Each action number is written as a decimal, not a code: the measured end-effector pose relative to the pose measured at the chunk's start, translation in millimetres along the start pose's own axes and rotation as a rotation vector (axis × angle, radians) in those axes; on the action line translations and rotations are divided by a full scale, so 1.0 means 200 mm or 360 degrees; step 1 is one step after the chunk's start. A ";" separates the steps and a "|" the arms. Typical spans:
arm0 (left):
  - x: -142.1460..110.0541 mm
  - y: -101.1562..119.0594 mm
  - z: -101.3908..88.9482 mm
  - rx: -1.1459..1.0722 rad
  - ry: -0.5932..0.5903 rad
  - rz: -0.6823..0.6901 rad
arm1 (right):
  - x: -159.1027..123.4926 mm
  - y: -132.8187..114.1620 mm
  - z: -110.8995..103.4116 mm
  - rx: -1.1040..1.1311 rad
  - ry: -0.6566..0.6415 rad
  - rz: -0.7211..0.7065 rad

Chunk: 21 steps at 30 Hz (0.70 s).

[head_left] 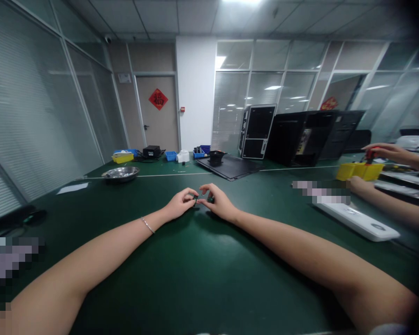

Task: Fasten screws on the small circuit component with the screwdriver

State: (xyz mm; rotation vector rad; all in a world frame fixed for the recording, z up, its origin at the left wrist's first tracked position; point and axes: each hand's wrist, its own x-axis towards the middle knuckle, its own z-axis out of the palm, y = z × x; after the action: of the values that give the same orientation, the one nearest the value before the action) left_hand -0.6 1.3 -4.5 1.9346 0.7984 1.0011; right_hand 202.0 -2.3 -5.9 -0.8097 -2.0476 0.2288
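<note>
Hands at work over the middle of the green table point(209, 279), well in from its far edge and low over its surface. Left hand point(181, 204): thumb and forefinger nearly closed, pinching a small dark part point(195, 199) at the tips. Right hand point(218, 203): fingers curled, thumb and forefinger parted in a C facing the part, the thumb tip at or just beside it. A dark patch point(211, 199) shows inside that curl; cannot tell if it is a second piece or shadow, nor whether the right hand has hold of anything. Part too small to identify.

Handling notes (judgement): left pinch should be light but square on the part, since so small a piece would probably twist or spring out if squeezed off-centre. Right thumb best kept to one side, so that the part stays visible between the hands. Small finger movements, wrists braced on the tabletop, should steady the work better than moving whole arms. Working low is sound: a dropped piece would not fall far, though dark on dark green could be hard to find.

Surroundings: metal bowl point(121, 178) toward the table's far left corner; black panel point(232, 171) lying near the far edge, right of centre; white elongated device point(359, 218) toward the right edge, near a co-worker's hands.
</note>
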 end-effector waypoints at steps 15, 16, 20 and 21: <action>0.01 -0.03 -0.01 -0.0074 0.0002 0.0033 | 0.01 0.02 0.01 -0.0060 -0.0029 0.0152; 0.01 -0.03 -0.01 -0.0063 0.0005 0.0035 | 0.01 0.02 0.01 -0.0062 -0.0042 0.0152; 0.01 -0.04 -0.01 -0.0059 -0.0003 0.0051 | 0.01 0.03 0.01 -0.0060 -0.0062 0.0165; 0.01 -0.04 -0.01 -0.0062 -0.0003 0.0055 | 0.01 0.03 0.01 -0.0056 -0.0069 0.0175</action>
State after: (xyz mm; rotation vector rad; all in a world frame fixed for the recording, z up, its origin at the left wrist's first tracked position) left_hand -3.3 6.4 -9.4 1.9215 0.7419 1.0281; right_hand 202.6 3.0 -8.4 -0.9479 -2.0544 0.2745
